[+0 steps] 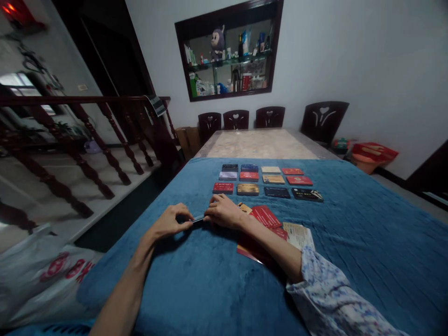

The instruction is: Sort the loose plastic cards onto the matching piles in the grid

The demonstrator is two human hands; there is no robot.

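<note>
Between my two hands, just above the blue cloth (196, 275), is a thin card (198, 219) seen nearly edge-on. My left hand (174, 219) pinches its left end between thumb and fingers. At the other end, my right hand (222, 211) has its fingers closed on the card. Beneath and beside my right forearm lie loose red cards (265, 216), partly hidden by the arm. A cream printed card (299, 234) lies to the right of them. Beyond my hands, small card stacks stand in rows, among them a red stack (223, 187) and a gold stack (248, 189).
A black stack (308, 194) ends the nearest row at the right. The bare table top (255, 143) shows past the cloth, with dark chairs (236, 120) behind it. At left are a wooden railing (84, 99) and a white plastic bag (45, 280).
</note>
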